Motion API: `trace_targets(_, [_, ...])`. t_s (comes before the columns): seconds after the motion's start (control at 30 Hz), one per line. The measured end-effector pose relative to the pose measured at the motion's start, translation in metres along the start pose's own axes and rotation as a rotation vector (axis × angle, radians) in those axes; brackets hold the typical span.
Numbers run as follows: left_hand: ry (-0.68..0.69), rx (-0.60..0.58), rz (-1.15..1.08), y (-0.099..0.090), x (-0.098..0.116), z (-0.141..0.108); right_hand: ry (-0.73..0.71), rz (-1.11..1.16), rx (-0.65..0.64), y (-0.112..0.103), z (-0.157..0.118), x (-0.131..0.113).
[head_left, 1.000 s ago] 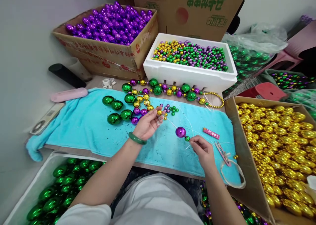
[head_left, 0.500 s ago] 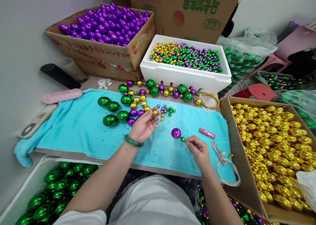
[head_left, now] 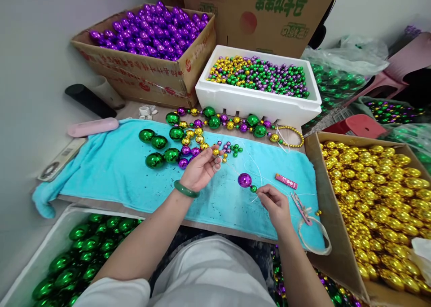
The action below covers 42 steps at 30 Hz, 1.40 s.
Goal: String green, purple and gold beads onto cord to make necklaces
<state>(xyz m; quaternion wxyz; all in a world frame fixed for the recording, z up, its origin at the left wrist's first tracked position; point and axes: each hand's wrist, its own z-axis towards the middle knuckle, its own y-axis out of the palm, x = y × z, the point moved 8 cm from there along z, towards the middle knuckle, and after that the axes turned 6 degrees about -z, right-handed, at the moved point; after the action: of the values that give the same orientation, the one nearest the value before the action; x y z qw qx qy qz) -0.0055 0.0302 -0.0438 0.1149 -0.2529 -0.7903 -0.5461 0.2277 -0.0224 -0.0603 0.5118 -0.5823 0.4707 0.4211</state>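
Over the blue towel (head_left: 117, 174), my left hand (head_left: 203, 165) pinches a small gold bead (head_left: 216, 152), with white string running from it. On that string hang a large purple bead (head_left: 244, 180) and a small green bead (head_left: 253, 189). My right hand (head_left: 273, 201) is closed at the string's end beside the green bead. Loose small green beads (head_left: 236, 150) and purple ones lie just beyond my left hand. Larger green balls (head_left: 155, 160) rest left of it, near gold and purple balls. A finished-looking bead strand (head_left: 230, 125) lies along the towel's far edge.
A box of purple balls (head_left: 134, 76) and a white foam box (head_left: 256, 101) of small beads stand behind. Gold balls fill a box (head_left: 332, 235) at right; green balls fill a bin (head_left: 40, 253) at lower left. Pink snips (head_left: 302, 210) and a small pink box (head_left: 286, 181) lie right.
The whole view has shifted slightly, so everything appears a little farther right. Both hands keep their hold, with the beads between them almost unchanged.
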Motion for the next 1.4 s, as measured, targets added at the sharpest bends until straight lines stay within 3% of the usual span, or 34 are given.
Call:
trace_targets(0.27, [0.01,-0.028,0.035,0.0,0.0,0.0,0.001,-0.014,-0.001,0.0,0.0,0.0])
trace_targets(0.43, [0.14,0.007,0.208,0.001,0.004,-0.006,0.047,-0.008,-0.026,0.005,0.0,0.004])
trace_targets(0.67, [0.072,-0.064,0.478,0.009,-0.027,-0.015,0.151,0.066,-0.091,0.031,0.004,0.015])
trace_targets(0.8, [0.089,-0.088,0.542,0.011,-0.028,-0.02,0.182,0.113,-0.076,0.032,0.005,0.015])
trace_targets(0.93, [0.248,-0.053,0.776,0.006,0.004,-0.021,0.179,0.15,-0.011,0.021,0.006,0.014])
trace_targets(1.1, [0.638,0.108,1.457,-0.006,0.086,-0.025,0.165,0.174,0.057,0.005,0.008,0.017])
trace_targets(1.23, [0.567,0.229,1.84,-0.043,0.129,-0.017,0.155,0.165,0.064,0.0,0.007,0.016])
trace_targets(1.4, [0.473,0.203,1.938,-0.079,0.14,-0.003,0.146,0.144,0.076,-0.001,0.007,0.015])
